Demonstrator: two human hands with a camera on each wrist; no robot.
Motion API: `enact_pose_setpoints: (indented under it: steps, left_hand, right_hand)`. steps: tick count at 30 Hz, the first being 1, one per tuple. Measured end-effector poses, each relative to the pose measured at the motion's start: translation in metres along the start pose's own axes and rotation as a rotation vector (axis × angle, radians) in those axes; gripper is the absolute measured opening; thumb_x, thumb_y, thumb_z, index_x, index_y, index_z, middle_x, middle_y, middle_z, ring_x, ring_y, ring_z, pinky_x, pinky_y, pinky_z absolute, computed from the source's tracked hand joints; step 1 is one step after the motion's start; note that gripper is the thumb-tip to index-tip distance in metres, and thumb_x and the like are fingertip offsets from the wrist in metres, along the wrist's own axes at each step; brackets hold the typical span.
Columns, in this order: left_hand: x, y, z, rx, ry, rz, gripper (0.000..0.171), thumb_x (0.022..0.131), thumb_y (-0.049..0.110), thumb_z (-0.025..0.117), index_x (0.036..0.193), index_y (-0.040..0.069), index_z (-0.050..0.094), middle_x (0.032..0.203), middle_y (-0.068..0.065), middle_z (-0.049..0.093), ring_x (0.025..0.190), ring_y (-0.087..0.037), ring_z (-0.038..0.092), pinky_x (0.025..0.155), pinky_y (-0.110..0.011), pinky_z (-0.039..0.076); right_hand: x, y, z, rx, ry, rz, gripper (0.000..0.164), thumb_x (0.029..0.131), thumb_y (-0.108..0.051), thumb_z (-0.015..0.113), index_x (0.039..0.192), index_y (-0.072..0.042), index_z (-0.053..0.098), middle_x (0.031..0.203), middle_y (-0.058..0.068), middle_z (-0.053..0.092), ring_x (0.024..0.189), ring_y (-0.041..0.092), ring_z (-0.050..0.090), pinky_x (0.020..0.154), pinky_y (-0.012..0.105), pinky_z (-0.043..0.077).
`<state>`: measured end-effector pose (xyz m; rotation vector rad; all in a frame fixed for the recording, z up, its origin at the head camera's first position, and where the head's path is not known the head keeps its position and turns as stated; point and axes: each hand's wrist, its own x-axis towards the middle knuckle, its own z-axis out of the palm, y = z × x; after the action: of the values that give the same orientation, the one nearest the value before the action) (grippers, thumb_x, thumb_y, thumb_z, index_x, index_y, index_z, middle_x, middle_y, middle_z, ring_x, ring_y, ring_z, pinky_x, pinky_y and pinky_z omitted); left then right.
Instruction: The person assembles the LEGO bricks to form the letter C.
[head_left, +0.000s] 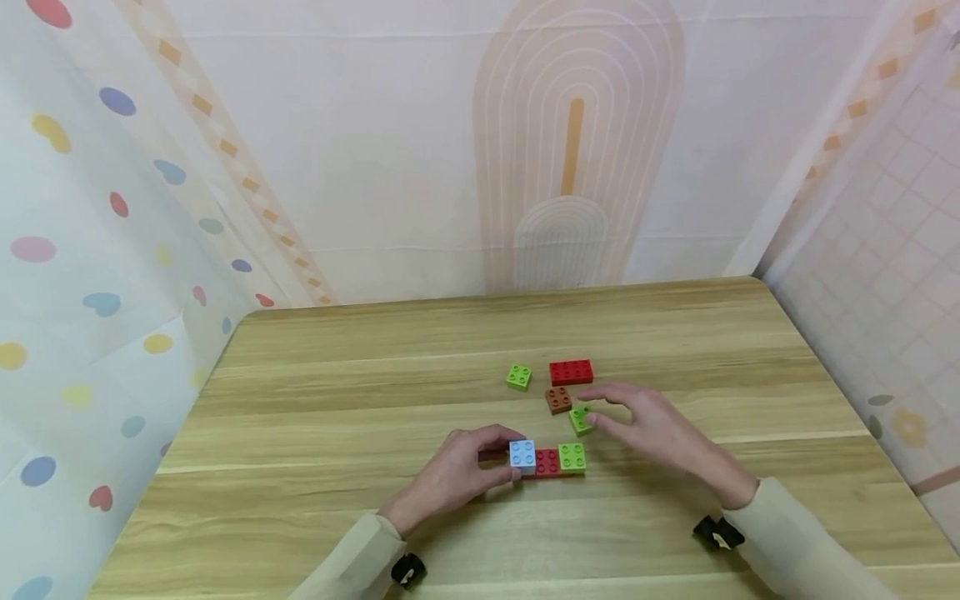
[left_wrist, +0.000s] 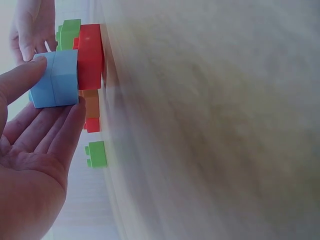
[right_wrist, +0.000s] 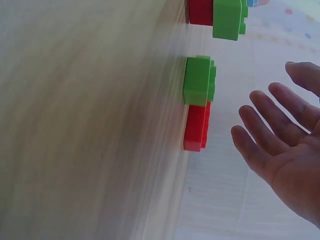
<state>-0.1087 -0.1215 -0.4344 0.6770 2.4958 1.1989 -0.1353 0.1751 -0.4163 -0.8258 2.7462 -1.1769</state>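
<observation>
My left hand [head_left: 457, 471] pinches a light blue block [head_left: 522, 455] between thumb and fingers. In the left wrist view a seam line crosses the block's side. It sits on the left end of a long red brick [head_left: 547, 462], whose right end carries a green brick [head_left: 572, 457]. Over a loose green brick [head_left: 580, 420] reaches my right hand [head_left: 652, 429], thumb and fingers spread around it. From the right wrist view, that hand's fingers are relaxed and apart from the loose green brick [right_wrist: 196, 81]. Just behind that brick lies a brown brick [head_left: 558, 400].
Farther back on the wooden table [head_left: 337, 400] are another red brick [head_left: 571, 372] and another green brick [head_left: 519, 377]. A patterned cloth [head_left: 405, 167] hangs behind the table, with more cloth at both sides.
</observation>
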Motion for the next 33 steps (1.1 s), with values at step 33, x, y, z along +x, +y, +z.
enact_pose_setpoints:
  steps: [33]
  left_hand:
    - [0.005,0.002,0.000,-0.018,0.003,-0.002,0.039,0.088,0.036,0.071,0.123,0.021,0.064,0.117,0.008,0.066,0.105,-0.007,0.060,0.090,-0.028,0.049]
  right_hand:
    - [0.011,0.014,-0.005,0.012,-0.113,0.067,0.041,0.095,-0.031,0.064,0.133,-0.016,0.059,0.133,0.000,0.058,0.120,0.029,0.054,0.098,0.050,0.045]
